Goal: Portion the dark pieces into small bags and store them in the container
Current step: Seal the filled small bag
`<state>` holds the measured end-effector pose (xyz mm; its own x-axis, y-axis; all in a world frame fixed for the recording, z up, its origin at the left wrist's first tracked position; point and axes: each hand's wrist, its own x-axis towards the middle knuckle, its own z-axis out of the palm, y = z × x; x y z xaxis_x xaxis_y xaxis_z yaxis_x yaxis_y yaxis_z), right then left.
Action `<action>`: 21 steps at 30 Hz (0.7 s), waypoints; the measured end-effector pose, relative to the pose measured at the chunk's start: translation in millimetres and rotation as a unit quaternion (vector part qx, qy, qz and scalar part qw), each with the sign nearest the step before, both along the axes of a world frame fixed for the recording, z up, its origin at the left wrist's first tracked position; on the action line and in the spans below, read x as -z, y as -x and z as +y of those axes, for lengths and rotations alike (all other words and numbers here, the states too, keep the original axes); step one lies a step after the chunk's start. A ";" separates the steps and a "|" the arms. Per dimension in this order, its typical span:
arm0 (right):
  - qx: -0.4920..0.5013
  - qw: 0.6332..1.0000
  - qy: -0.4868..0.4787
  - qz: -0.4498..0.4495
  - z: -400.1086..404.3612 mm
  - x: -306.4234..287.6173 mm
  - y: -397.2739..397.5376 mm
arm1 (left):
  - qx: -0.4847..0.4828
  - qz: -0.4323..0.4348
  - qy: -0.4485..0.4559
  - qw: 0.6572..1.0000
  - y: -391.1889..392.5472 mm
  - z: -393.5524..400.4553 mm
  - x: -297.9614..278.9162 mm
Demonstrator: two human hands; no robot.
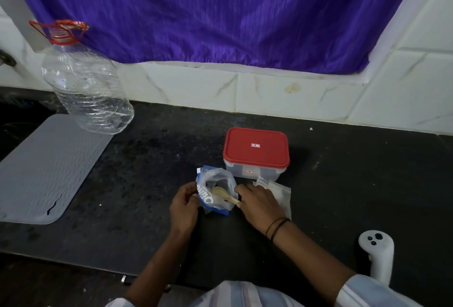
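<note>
Container (256, 153), red lid shut, stands on the dark surface (147, 164) just behind an open blue-and-white bag (215, 194) with a pale spoon (224, 195) inside. Left hand (183, 211) grips the bag's left rim, fingers curled on it. Right hand (259, 205) pinches the right rim by the spoon handle, resting over small clear bags (282, 192); dark pieces are not discernible.
</note>
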<state>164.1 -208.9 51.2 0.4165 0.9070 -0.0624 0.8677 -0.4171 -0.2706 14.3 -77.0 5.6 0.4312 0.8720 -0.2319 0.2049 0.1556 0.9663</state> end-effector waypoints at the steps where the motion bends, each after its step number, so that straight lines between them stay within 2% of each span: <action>1: -0.004 1.000 0.012 0.021 2.1 -1.2 1.0 | 0.013 -0.004 0.006 1.000 -1.4 -0.1 -0.4; 6: -0.049 0.996 0.066 -0.035 11.4 -2.9 6.5 | 0.035 -0.031 0.048 0.998 -13.0 1.8 -6.0; 12: -0.033 0.995 0.087 0.025 29.2 -6.1 14.4 | 0.097 0.005 0.059 0.994 -16.3 6.8 -9.1; 18: -0.033 0.990 0.138 0.025 32.8 -5.7 23.9 | 0.144 0.019 0.057 0.988 -17.6 6.4 -18.6; 21: -0.063 0.987 0.148 -0.002 35.1 -12.0 28.5 | 0.161 0.036 0.047 0.985 -16.7 11.9 -21.5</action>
<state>135.6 -173.8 63.2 0.3032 0.8935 -0.3313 0.9182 -0.3669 -0.1493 31.0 -65.1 27.1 0.6612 0.6661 -0.3452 0.3262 0.1590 0.9318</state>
